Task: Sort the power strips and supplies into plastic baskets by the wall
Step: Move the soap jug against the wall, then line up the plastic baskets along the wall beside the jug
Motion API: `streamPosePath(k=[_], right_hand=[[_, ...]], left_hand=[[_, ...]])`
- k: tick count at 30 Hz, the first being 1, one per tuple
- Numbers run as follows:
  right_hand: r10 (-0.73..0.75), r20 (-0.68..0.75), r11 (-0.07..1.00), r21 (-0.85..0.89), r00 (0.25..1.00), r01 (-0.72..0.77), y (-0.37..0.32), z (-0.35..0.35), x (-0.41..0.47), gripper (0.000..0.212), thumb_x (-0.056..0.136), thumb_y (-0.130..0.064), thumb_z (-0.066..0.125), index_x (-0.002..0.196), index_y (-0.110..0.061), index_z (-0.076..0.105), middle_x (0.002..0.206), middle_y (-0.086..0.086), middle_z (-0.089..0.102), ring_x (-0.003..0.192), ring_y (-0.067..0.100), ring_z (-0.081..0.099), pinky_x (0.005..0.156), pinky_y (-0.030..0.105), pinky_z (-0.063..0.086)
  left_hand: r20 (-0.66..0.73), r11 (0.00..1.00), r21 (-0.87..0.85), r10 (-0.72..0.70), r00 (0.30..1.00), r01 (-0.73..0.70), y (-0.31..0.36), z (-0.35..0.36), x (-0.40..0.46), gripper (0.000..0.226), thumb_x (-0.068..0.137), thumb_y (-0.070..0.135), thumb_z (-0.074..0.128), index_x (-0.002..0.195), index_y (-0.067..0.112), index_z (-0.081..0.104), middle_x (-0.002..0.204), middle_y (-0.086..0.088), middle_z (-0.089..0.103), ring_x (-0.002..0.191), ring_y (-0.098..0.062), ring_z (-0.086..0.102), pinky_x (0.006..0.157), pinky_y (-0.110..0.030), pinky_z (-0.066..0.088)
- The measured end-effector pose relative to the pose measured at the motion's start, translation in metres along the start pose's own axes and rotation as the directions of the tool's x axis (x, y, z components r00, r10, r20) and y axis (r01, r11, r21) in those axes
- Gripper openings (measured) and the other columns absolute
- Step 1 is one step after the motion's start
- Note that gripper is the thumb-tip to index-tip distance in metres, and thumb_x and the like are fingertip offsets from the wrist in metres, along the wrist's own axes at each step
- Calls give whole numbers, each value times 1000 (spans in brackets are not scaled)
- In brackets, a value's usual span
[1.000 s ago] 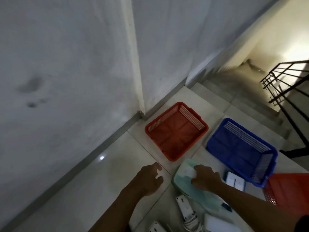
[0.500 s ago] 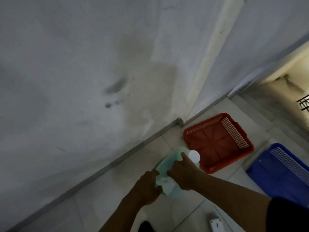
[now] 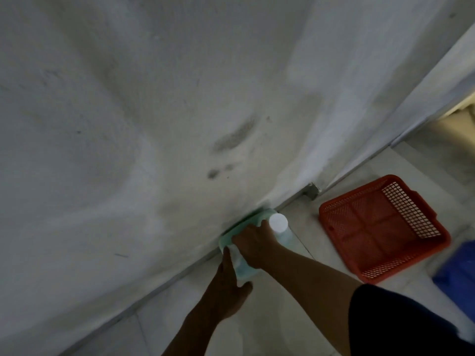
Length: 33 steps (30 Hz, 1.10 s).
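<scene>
A pale green jug (image 3: 246,222) with a white cap (image 3: 278,222) stands upright on the floor tiles, right against the base of the white wall. My right hand (image 3: 253,244) grips it on top, near the handle. My left hand (image 3: 227,283) presses against its lower near side. An empty red plastic basket (image 3: 421,249) sits on the floor to the right of the jug, close to the wall corner. A blue basket (image 3: 457,271) shows only as a blurred edge at the far right.
The white wall (image 3: 154,124) fills most of the view, with a grey skirting strip (image 3: 164,285) along its foot. A corner post (image 3: 312,190) juts out behind the red basket. Pale floor tiles (image 3: 282,317) lie between me and the wall.
Both hands carried the green jug from the floor pile leftward to the wall's foot. My view swung left, so the baskets slid to the right and the power strips left the frame.
</scene>
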State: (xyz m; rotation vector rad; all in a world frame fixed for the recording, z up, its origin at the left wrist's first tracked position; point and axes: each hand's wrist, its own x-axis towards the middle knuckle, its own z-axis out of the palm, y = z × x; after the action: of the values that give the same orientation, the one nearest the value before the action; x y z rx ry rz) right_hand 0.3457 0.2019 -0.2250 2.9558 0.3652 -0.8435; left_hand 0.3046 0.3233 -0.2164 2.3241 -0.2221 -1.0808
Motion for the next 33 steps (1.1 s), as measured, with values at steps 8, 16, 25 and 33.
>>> streamPosePath(k=[8, 16, 25, 33], right_hand=[[-17, 22, 966, 260, 1000, 10, 26, -28, -28, 43, 89, -12, 55, 131, -12, 49, 136, 13, 51, 127, 33, 46, 104, 45, 40], [123, -5, 963, 243, 992, -118, 72, 8, -139, 38, 87, -8, 55, 125, -14, 51, 125, 11, 58, 117, 29, 54, 105, 48, 34], [348, 41, 902, 257, 937, -346, 127, 175, -269, 38, 82, -4, 50, 120, -11, 56, 116, 9, 63, 109, 26, 57, 102, 43, 34], [475, -95, 827, 388, 875, -407, 175, 330, -214, 74, 79, -13, 64, 141, -11, 25, 146, 13, 33, 128, 31, 40, 101, 51, 38]], left_hand=[[-12, 991, 128, -45, 999, 46, 27, -9, -14, 80, 95, 31, 49, 149, 10, -6, 159, -8, 10, 145, -20, 20, 115, -26, 20], [-105, 985, 175, 23, 994, -4, 70, 37, -44, 75, 89, 30, 58, 147, 10, 13, 146, -17, 36, 130, -30, 43, 105, -41, 40], [-74, 988, 151, 45, 996, -34, 87, 206, -77, 65, 93, 37, 50, 145, 19, 15, 147, -14, 34, 131, -26, 41, 110, -44, 35], [-68, 974, 201, 117, 991, -102, 18, 321, 10, 64, 93, 37, 50, 145, 23, 15, 145, -10, 35, 131, -23, 40, 111, -42, 35]])
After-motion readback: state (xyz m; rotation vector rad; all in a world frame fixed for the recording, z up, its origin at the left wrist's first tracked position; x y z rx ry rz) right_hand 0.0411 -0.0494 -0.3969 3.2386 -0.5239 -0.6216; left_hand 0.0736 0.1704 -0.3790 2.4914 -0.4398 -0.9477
